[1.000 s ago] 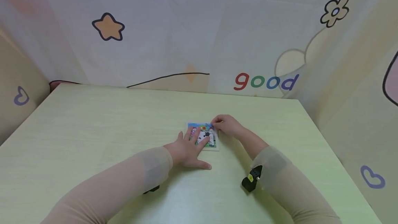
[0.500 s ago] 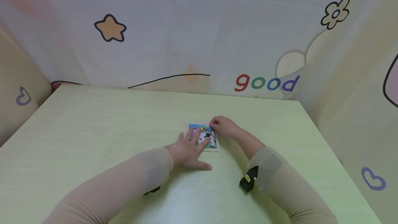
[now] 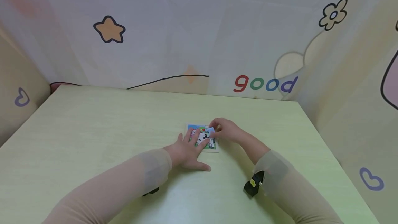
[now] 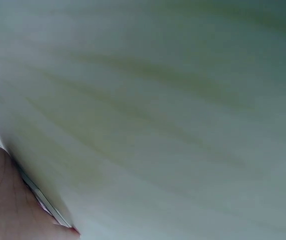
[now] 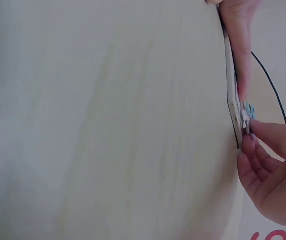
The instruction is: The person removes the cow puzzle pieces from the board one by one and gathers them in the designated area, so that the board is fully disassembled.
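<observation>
A small square jigsaw puzzle (image 3: 212,145) with a cow picture lies flat on the table in the head view. Spread over its left and middle part, my left hand (image 3: 188,149) rests with straight fingers, hiding much of the picture. At the upper right corner, my right hand (image 3: 228,129) pinches a puzzle piece (image 3: 210,130) between thumb and fingers. That piece looks raised and tilted above the board. In the right wrist view, the thumb and fingertips of the right hand (image 5: 275,172) hold it by the board's edge (image 5: 233,107). The left wrist view shows part of the left hand (image 4: 12,200) beside the board.
A pale wooden table (image 3: 109,123) surrounds the puzzle. Behind it hangs a printed cloth (image 3: 186,27) with a star, a flower and the word "good". A black wrist camera (image 3: 253,184) hangs under the right sleeve.
The right hand's fingers have opened up a little and now hold a puzzle piece lifted and tilted at the upper right corner. The left hand stays in place.
</observation>
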Tool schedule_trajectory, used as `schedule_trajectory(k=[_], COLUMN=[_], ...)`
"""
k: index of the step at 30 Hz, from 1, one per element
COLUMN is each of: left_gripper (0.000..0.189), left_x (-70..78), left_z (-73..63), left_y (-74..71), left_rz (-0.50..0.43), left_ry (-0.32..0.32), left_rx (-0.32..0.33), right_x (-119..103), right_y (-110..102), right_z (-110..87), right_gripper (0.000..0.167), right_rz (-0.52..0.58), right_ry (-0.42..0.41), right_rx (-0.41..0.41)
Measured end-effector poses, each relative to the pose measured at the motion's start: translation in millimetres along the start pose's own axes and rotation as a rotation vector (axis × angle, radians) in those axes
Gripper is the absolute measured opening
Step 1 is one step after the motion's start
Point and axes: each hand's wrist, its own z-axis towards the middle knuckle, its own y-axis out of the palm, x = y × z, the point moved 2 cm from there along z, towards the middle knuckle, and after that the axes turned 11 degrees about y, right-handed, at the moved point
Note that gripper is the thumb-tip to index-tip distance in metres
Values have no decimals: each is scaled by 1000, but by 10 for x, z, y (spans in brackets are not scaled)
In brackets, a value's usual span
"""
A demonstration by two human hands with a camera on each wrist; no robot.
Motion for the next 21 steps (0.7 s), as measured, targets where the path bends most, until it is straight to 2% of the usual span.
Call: schedule_trajectory(k=[4, 9, 21], left_gripper=[95, 94, 94], left_x=[-2, -2, -7], left_z=[-13, -15, -3], left_y=[-2, 4, 18], left_rz=[3, 8, 7], left_ry=[5, 2, -14], left_rx=[8, 15, 10], right_x=[68, 247, 556], right_y=[-39, -132, -280], right_z=[-13, -51, -200], right_gripper=[21, 25, 28], right_rz=[84, 189, 270], right_ry=[14, 59, 106], right_rx=[7, 38, 61])
